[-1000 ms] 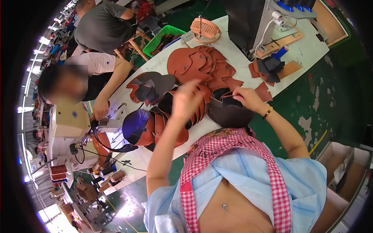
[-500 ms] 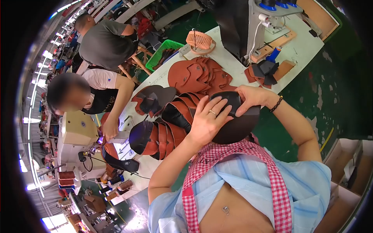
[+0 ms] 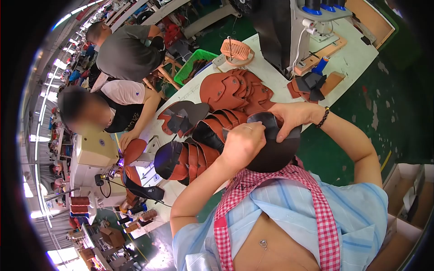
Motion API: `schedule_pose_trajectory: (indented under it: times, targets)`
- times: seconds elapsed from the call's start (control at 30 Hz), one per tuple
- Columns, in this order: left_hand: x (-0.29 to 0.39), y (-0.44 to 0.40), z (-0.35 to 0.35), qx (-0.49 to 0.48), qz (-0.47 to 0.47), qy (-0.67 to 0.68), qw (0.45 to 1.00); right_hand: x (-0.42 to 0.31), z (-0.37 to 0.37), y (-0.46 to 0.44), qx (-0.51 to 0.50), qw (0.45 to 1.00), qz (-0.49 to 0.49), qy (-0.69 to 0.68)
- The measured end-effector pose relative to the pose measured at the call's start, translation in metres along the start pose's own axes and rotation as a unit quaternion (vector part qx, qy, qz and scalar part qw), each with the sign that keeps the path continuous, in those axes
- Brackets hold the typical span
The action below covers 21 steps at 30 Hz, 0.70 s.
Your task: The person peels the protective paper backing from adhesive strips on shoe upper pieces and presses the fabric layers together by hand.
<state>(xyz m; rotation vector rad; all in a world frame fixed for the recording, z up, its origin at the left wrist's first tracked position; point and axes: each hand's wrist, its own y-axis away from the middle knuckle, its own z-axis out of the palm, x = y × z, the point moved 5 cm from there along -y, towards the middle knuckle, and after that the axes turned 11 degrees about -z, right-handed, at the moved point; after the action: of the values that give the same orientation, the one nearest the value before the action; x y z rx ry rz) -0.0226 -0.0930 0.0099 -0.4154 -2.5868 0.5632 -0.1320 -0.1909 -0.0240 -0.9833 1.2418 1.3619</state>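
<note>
A rounded dark leather piece (image 3: 278, 149) is held in front of my chest above the table's near edge. My right hand (image 3: 296, 118), with a beaded bracelet at its wrist, grips the upper edge, its thumb lying on the near face. Curled against the left side of the same piece is my left hand (image 3: 245, 141), fingers pinched on its black upper part (image 3: 255, 118). Just left of my left hand lie stacked brown-and-black leather pieces (image 3: 196, 158), with a second stack (image 3: 221, 124) behind. Flat brown leather pieces (image 3: 233, 90) are heaped beyond my hands.
A small orange fan (image 3: 236, 50) stands on the white table (image 3: 192, 90). At left, a co-worker (image 3: 131, 97) sits by a sewing machine (image 3: 97, 151). Another machine (image 3: 298, 40) and a blue thread spool (image 3: 320, 66) are at right. A green basket (image 3: 183, 72) stands behind.
My left hand's fingers, spread over the dark piece before, have curled into a pinch at its left upper side. My right hand keeps its grip. The co-worker's hand has shifted at the machine.
</note>
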Motion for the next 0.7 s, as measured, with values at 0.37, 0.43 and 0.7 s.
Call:
schedule_pose_trajectory:
  times: [0.37,0.43,0.7]
  targets:
    - [-0.027,-0.011,-0.014,0.066,-0.251,0.264,0.929,-0.035,0.001,0.003,0.043,0.996,0.004,0.073]
    - [-0.021,-0.010,-0.024,0.086,-0.212,0.222,0.948,-0.040,0.005,0.001,0.042,0.994,-0.044,0.087]
    - [-0.028,-0.012,-0.013,-0.069,-0.335,0.462,0.818,-0.066,0.010,0.002,-0.056,0.973,-0.024,0.223]
